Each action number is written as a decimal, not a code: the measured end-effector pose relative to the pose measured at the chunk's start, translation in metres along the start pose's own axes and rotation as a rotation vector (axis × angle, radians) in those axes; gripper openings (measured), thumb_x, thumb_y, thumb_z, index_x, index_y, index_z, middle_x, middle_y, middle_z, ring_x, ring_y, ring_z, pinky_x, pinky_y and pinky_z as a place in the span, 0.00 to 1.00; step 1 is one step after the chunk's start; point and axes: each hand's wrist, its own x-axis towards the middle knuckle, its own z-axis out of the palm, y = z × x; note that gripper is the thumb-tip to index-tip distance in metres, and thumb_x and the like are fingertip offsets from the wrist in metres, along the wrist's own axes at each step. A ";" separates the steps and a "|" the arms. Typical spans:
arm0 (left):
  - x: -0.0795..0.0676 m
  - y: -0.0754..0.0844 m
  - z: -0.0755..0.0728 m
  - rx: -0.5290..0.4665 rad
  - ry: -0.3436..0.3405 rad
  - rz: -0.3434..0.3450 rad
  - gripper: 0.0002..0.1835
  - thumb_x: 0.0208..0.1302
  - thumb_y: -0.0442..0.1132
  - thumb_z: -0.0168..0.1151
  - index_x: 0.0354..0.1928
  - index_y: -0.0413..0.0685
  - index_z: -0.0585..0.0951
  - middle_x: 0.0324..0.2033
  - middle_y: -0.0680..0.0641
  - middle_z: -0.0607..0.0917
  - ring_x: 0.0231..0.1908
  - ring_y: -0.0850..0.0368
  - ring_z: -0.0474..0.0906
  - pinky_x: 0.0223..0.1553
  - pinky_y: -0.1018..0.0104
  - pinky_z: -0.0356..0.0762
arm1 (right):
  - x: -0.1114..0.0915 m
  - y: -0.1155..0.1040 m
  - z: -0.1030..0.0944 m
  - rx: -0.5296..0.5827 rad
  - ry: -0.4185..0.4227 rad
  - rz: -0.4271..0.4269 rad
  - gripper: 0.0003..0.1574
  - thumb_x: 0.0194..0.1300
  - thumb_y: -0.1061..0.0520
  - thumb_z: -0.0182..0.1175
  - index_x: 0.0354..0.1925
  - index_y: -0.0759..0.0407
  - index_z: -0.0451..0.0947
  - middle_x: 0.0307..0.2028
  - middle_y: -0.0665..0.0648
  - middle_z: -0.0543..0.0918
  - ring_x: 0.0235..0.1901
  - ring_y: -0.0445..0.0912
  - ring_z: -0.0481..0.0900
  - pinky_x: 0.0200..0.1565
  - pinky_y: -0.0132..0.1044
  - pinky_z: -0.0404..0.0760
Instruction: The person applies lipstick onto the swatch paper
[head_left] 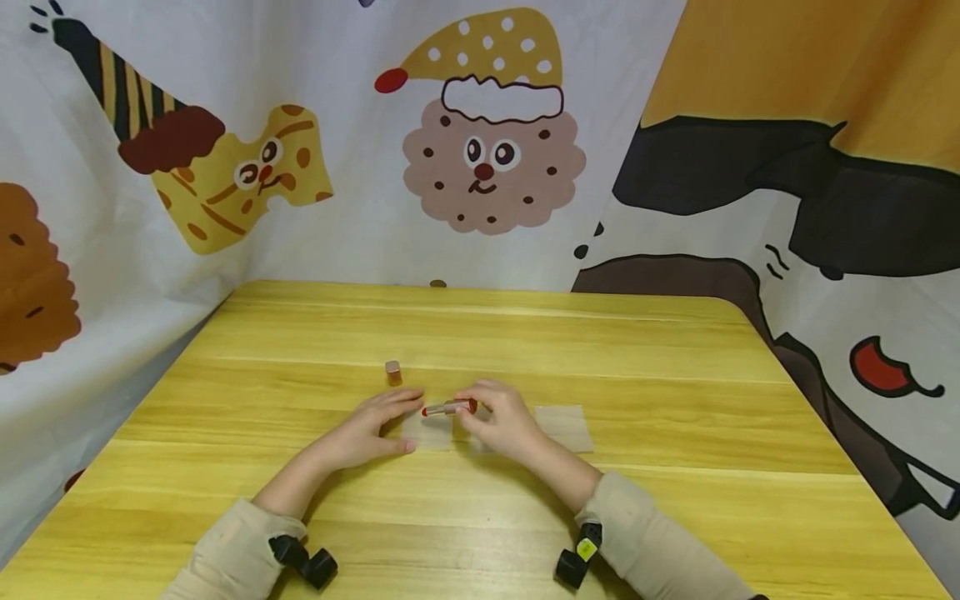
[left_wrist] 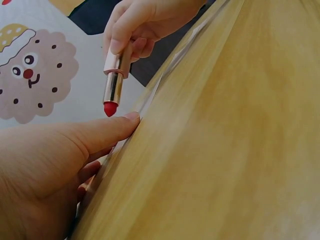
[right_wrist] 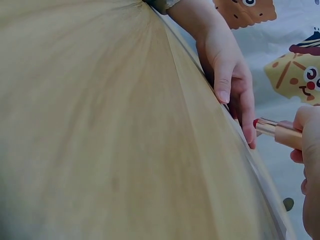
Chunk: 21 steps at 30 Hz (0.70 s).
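My right hand [head_left: 504,421] pinches an uncapped lipstick [head_left: 452,407] by its base; the red tip [left_wrist: 110,109] points left, above a thin pale square of paper [head_left: 431,435]. In the head view my left hand [head_left: 372,429] rests at that square's left side, thumb and fingers spread, touching its edges. The left wrist view shows the thumb [left_wrist: 112,131] lying along the sheet just below the lipstick tip. From the right wrist view, the lipstick's metal tube [right_wrist: 277,131] stays apart from the left fingers. Whether the tip touches the paper, I cannot tell.
The lipstick's cap [head_left: 393,373] stands upright on the wooden table [head_left: 480,533], beyond my left hand. Another pale square [head_left: 564,429] lies right of my right hand, and one more is mostly hidden under that hand. A printed curtain [head_left: 345,233] hangs behind the table.
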 end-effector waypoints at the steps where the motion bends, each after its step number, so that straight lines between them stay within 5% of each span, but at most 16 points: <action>1: 0.000 0.000 0.000 0.003 0.000 -0.003 0.35 0.61 0.45 0.67 0.67 0.39 0.67 0.70 0.44 0.61 0.69 0.40 0.50 0.63 0.36 0.49 | 0.000 0.000 0.001 0.000 -0.004 0.001 0.10 0.61 0.59 0.63 0.42 0.61 0.84 0.35 0.48 0.82 0.34 0.40 0.75 0.33 0.36 0.77; 21: 0.000 -0.001 0.001 -0.003 -0.007 -0.033 0.36 0.62 0.48 0.66 0.69 0.42 0.66 0.70 0.44 0.60 0.70 0.40 0.49 0.63 0.35 0.47 | 0.002 -0.001 0.005 0.017 -0.039 0.014 0.10 0.59 0.61 0.62 0.40 0.62 0.84 0.34 0.50 0.82 0.33 0.40 0.75 0.35 0.33 0.78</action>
